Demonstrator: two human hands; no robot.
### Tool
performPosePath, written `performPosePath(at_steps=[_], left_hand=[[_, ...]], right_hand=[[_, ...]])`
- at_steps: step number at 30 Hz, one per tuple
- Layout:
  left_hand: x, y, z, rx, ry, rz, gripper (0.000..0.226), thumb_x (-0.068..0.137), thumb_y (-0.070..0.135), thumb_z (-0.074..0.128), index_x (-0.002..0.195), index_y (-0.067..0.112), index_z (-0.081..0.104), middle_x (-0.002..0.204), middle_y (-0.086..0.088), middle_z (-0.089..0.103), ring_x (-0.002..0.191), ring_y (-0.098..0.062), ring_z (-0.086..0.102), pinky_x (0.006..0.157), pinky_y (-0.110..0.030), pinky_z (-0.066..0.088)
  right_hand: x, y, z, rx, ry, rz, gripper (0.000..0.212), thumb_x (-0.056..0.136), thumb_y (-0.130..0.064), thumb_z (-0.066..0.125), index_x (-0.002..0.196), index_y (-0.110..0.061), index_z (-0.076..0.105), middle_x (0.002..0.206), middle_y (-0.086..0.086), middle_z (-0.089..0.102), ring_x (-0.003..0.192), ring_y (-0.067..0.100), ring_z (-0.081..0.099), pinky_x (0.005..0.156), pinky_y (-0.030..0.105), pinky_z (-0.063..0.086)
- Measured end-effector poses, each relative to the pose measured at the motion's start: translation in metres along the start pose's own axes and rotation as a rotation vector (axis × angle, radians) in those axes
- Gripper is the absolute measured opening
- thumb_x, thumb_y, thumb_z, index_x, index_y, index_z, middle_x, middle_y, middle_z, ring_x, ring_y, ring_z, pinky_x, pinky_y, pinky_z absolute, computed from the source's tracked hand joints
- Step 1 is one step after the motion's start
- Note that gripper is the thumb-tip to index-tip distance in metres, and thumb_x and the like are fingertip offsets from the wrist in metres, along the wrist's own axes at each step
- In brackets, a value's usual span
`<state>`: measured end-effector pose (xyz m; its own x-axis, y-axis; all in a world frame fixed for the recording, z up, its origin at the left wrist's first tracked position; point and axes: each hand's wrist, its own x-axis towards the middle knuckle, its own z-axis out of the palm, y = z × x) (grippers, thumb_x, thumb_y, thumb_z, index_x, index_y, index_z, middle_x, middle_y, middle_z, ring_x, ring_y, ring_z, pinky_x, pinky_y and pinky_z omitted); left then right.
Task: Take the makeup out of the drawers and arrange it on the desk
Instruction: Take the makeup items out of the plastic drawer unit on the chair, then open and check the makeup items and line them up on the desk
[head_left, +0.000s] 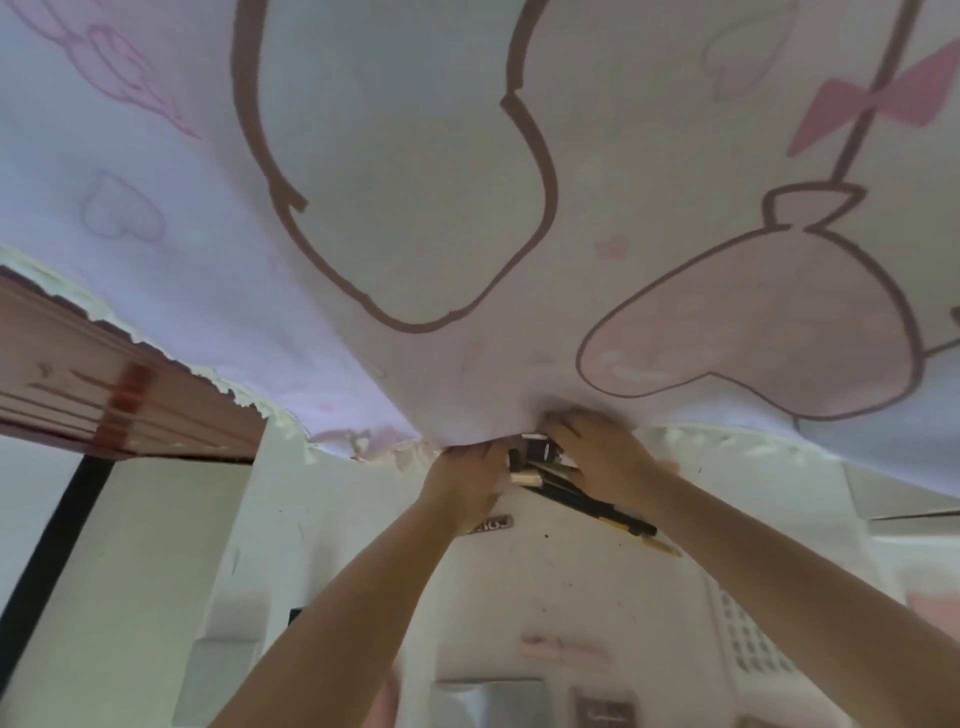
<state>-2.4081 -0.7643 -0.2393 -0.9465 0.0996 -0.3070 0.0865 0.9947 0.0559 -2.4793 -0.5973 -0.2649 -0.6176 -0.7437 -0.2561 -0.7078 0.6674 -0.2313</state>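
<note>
The bundle of makeup pencils (576, 493) is lying between my hands at the edge of the desk cloth (415, 208), its long axis running down to the right. My right hand (597, 457) is gripping it from above; my left hand (467, 478) is clasping its upper end.

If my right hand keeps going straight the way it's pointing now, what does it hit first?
Most likely the printed cloth covering the desk: the right hand, carrying a bundle of makeup pencils together with the left hand, already reaches the cloth's near edge. Depth is unclear in this blurred view.
</note>
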Motion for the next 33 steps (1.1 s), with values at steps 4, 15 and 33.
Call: performPosePath(at_steps=[4, 15, 33], left_hand=[[-0.005, -0.001, 0.006, -0.031, -0.131, 0.057, 0.078, 0.081, 0.038, 0.064, 0.144, 0.015, 0.023, 0.144, -0.003, 0.035, 0.133, -0.023, 0.034, 0.110, -0.033, 0.027], [-0.038, -0.033, 0.013, -0.038, -0.087, 0.136, 0.075, 0.087, 0.038, 0.056, 0.146, 0.017, 0.014, 0.151, -0.003, 0.018, 0.142, -0.019, 0.014, 0.115, -0.031, 0.015], [-0.276, -0.241, 0.074, -0.179, -0.241, 0.167, 0.088, 0.080, 0.050, 0.062, 0.145, 0.011, 0.017, 0.153, -0.003, 0.018, 0.141, -0.016, 0.018, 0.113, -0.023, 0.017]], right_hand=[[-0.005, 0.006, 0.016, -0.007, 0.026, 0.014, 0.061, 0.086, -0.034, 0.057, 0.139, -0.013, 0.035, 0.143, 0.008, 0.039, 0.133, 0.026, 0.036, 0.111, 0.039, 0.028], [-0.035, -0.039, 0.026, -0.137, 0.165, 0.227, 0.058, 0.048, -0.027, 0.088, 0.098, -0.005, 0.069, 0.100, 0.019, 0.068, 0.091, 0.037, 0.068, 0.072, 0.046, 0.055], [-0.017, -0.346, 0.059, 0.025, 0.140, 0.061, 0.037, 0.090, -0.028, 0.044, 0.117, -0.007, 0.056, 0.120, 0.011, 0.056, 0.116, 0.024, 0.048, 0.101, 0.032, 0.041]])
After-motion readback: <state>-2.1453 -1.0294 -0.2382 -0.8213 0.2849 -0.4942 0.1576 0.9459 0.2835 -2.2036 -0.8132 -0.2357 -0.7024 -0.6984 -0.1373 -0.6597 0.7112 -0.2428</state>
